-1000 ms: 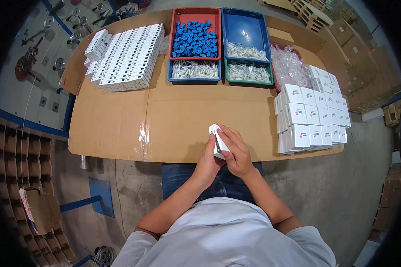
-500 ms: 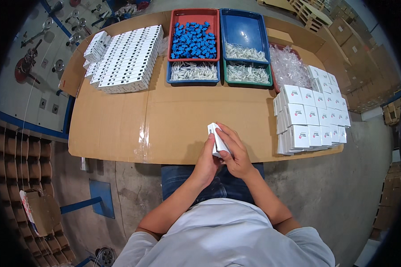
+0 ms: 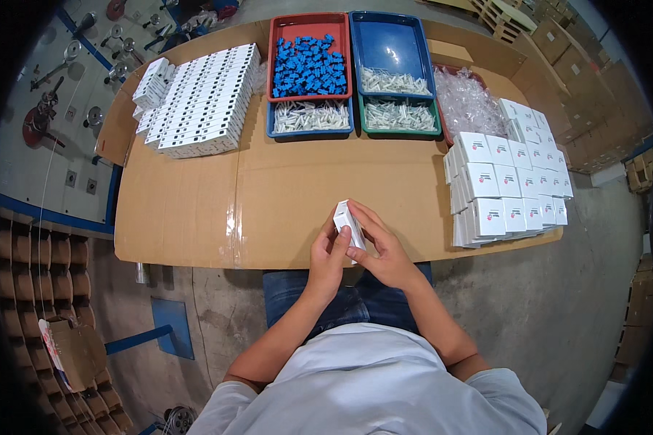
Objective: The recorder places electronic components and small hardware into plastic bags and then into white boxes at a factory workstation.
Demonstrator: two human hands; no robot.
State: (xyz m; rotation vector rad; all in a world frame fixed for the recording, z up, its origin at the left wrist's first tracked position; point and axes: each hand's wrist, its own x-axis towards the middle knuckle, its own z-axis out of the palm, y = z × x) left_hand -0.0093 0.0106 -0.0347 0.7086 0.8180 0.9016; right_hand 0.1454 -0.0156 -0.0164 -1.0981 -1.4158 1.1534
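Observation:
A small white carton is held between my two hands above the near edge of the cardboard-covered table. My left hand grips its left side, with the thumb lying along the near face. Fingers of my right hand wrap its right side and far end, and that thumb presses on the lower part. One narrow end of the carton points up and away from me. Its underside is hidden by my hands.
At the back left stand rows of white cartons. Trays at the back hold blue plastic parts and small whitish pieces in clear bags. Clear plastic bags fill a reddish tray. Stacked white boxes occupy the right side.
My left fingers have shifted around the carton, and its left thumb now lies on the near face. The carton has turned slightly in my hands. The whole view has moved a little.

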